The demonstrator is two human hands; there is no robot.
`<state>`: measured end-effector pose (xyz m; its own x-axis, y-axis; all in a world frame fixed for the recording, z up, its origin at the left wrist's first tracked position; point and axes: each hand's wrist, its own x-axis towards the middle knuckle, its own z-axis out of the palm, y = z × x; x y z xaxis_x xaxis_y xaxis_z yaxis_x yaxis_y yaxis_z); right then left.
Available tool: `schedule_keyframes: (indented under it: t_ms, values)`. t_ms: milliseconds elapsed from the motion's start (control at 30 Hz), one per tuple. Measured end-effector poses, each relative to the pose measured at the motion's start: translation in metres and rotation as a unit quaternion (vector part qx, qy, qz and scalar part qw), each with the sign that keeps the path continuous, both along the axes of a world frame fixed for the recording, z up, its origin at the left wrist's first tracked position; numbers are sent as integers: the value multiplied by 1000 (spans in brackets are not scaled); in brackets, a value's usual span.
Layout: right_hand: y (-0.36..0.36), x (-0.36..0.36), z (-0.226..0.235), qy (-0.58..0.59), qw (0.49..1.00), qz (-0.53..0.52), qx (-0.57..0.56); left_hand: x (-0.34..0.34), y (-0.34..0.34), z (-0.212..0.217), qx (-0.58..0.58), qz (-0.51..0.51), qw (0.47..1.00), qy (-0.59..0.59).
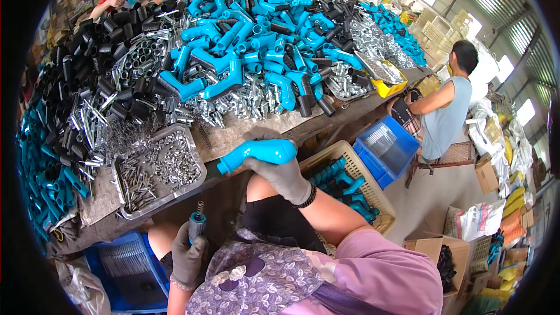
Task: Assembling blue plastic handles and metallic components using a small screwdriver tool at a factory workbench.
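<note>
In my gloved right hand (pixel 284 176), near the table's front edge, is a turquoise curved plastic handle (pixel 261 151), its narrow end towards the left. My fingers are closed round its thick end. Lower down, over my lap, my gloved left hand (pixel 189 256) grips a short grey-and-turquoise cylinder (pixel 197 226) held upright. A coil spring (pixel 200 207) sticks out of its top. The two pieces are apart. Beyond my hands, a heap of similar turquoise handles (pixel 233 41) covers the table, with silver metal fittings (pixel 245 99) along its near side.
A metal tray (pixel 201 178) of pins and small fittings sits at the table's front edge. Black sleeves (pixel 70 70) are piled left. A beige crate (pixel 382 224) of turquoise parts stands right, beside a blue bin (pixel 388 149); another blue bin (pixel 154 256) is lower left. People sit nearby.
</note>
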<state>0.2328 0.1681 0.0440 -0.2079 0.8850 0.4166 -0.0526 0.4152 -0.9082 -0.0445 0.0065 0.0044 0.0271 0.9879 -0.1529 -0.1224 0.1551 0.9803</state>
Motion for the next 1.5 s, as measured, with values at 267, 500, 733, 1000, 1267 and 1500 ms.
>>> schedule_keyframes:
  t_ms: [267, 500, 733, 1000, 1267, 1500]
  values:
    - [-41, -23, 46, 70, 996, 29, -39, 4, -13, 4, -1, 23, 999, -34]
    - [-51, -23, 47, -158, 967, 129, 155, -5, -35, 19, 0, -1, 998, 62]
    - [-76, -48, 32, -82, 984, 111, 117, -4, -64, 19, 43, -2, 996, 74]
    - [-108, -44, 6, -251, 936, 177, 171, -6, -96, 3, 61, -46, 987, 141]
    - [-134, -23, 1, -360, 906, 134, 179, -9, -114, 7, 60, -111, 932, 341]
    - [-117, 6, -1, -417, 827, 205, 318, -13, -109, 28, 63, -161, 906, 386]
